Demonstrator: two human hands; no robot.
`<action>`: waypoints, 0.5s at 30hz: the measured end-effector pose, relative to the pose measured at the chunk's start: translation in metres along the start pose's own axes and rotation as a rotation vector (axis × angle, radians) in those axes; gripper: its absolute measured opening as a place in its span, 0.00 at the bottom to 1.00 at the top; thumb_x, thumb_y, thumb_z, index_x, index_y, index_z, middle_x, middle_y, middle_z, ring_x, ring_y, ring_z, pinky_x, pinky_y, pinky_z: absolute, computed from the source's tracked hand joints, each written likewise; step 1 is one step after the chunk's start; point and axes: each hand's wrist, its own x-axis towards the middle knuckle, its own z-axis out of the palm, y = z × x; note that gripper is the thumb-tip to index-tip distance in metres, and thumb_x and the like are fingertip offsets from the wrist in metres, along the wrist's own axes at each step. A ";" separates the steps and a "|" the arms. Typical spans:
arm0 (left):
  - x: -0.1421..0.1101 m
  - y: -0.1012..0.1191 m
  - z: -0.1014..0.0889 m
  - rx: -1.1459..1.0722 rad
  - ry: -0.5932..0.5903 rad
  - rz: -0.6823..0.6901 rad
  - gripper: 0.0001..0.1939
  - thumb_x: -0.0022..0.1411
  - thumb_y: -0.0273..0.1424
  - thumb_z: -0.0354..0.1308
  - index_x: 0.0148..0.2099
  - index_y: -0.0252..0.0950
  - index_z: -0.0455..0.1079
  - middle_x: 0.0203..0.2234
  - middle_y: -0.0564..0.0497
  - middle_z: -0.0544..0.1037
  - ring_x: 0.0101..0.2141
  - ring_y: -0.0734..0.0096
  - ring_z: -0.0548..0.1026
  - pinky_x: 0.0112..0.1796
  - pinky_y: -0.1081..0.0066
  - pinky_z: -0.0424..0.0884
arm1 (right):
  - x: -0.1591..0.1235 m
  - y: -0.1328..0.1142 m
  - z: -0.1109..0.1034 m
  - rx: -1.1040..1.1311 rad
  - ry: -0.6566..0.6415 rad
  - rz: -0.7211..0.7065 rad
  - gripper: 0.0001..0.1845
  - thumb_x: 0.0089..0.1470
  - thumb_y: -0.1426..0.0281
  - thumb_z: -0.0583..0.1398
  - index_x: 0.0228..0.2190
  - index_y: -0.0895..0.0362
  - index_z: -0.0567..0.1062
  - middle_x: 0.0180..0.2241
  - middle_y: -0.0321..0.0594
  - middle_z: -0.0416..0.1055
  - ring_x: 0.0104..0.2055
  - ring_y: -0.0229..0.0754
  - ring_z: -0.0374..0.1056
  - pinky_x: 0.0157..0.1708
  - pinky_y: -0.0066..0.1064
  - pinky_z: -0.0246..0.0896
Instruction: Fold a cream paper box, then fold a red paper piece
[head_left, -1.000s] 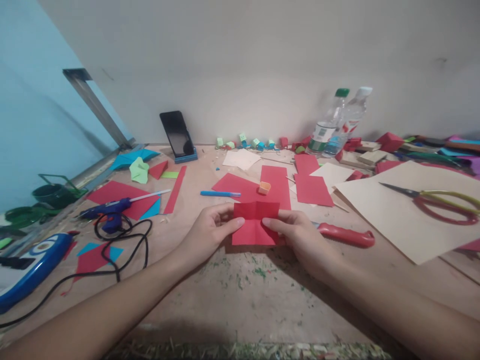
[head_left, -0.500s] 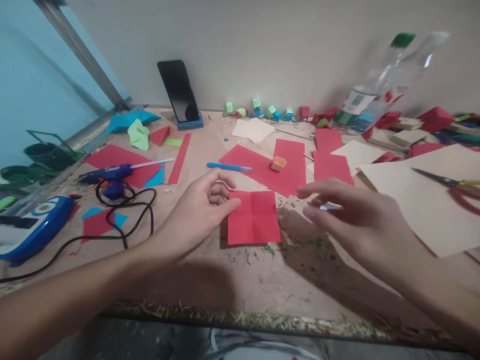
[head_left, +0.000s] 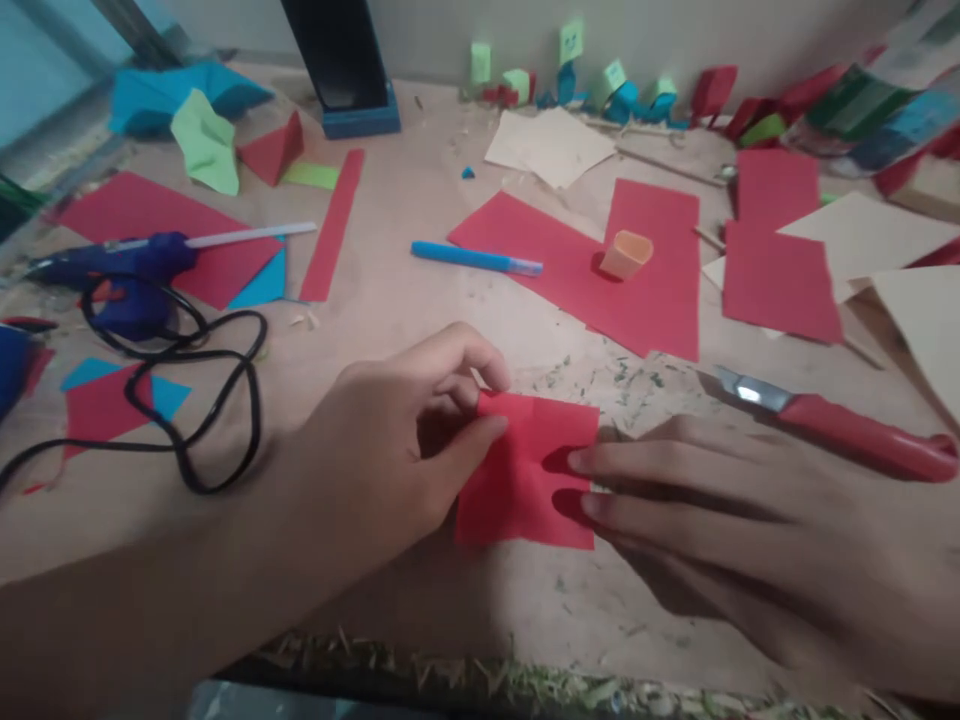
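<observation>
A small red paper square (head_left: 529,500) with crease lines lies near the table's front edge. My left hand (head_left: 405,430) grips its left side, thumb on top and the other fingers curled by its far left corner, partly hidden. Over the square's right edge, my right hand (head_left: 720,510) reaches in with straight fingers, two fingertips on or just above the paper. It holds nothing. Just beyond the right hand lies a utility knife (head_left: 862,425) with a red handle, its blade pointing left.
A blue pen (head_left: 472,257) and larger red paper pieces (head_left: 660,310) lie farther back. At left are a glue gun (head_left: 142,280) and its looped black cord (head_left: 255,400). A phone (head_left: 337,50) stands behind, beside small paper figures (head_left: 619,95); bottles (head_left: 862,100) stand at right.
My right hand has come left and down to the red square, its fingers now straightened. The utility knife, mostly hidden before, is now in sight. The view has moved closer and tilted down.
</observation>
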 end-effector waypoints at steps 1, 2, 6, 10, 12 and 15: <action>0.000 0.001 -0.001 0.012 0.015 0.000 0.02 0.63 0.31 0.64 0.40 0.40 0.75 0.25 0.56 0.78 0.26 0.73 0.77 0.27 0.77 0.70 | -0.002 0.001 0.000 -0.010 0.000 -0.007 0.24 0.65 0.76 0.56 0.59 0.50 0.76 0.60 0.41 0.77 0.54 0.48 0.76 0.46 0.39 0.73; 0.001 0.002 -0.002 0.017 0.020 -0.009 0.01 0.63 0.30 0.64 0.38 0.40 0.76 0.25 0.57 0.79 0.26 0.73 0.78 0.28 0.77 0.71 | -0.003 0.002 0.001 -0.023 -0.005 -0.022 0.24 0.67 0.76 0.56 0.60 0.50 0.74 0.61 0.41 0.76 0.55 0.47 0.75 0.47 0.39 0.73; 0.004 0.006 -0.004 0.085 -0.069 -0.052 0.03 0.64 0.27 0.61 0.38 0.39 0.77 0.27 0.57 0.81 0.26 0.74 0.78 0.26 0.79 0.71 | 0.000 -0.004 0.009 -0.048 0.063 -0.094 0.19 0.73 0.75 0.49 0.50 0.54 0.79 0.51 0.38 0.82 0.50 0.44 0.77 0.38 0.36 0.74; 0.002 0.003 -0.005 0.244 -0.021 0.085 0.02 0.65 0.31 0.62 0.40 0.41 0.76 0.26 0.59 0.79 0.23 0.77 0.75 0.23 0.79 0.68 | 0.009 -0.011 0.015 -0.009 0.182 -0.031 0.18 0.73 0.77 0.51 0.42 0.54 0.80 0.46 0.35 0.85 0.45 0.39 0.79 0.39 0.31 0.75; -0.001 0.000 -0.007 0.414 0.011 0.238 0.03 0.67 0.33 0.62 0.42 0.42 0.75 0.31 0.57 0.78 0.27 0.75 0.73 0.26 0.76 0.68 | 0.013 -0.012 0.016 0.027 0.198 -0.005 0.17 0.73 0.76 0.51 0.40 0.53 0.79 0.45 0.33 0.85 0.45 0.38 0.79 0.41 0.30 0.75; -0.009 -0.006 -0.008 0.668 0.029 0.508 0.03 0.69 0.32 0.60 0.44 0.40 0.73 0.45 0.50 0.73 0.36 0.68 0.70 0.37 0.67 0.69 | 0.015 -0.011 0.016 0.039 0.180 0.030 0.15 0.73 0.74 0.52 0.43 0.54 0.79 0.45 0.34 0.84 0.47 0.39 0.79 0.44 0.28 0.76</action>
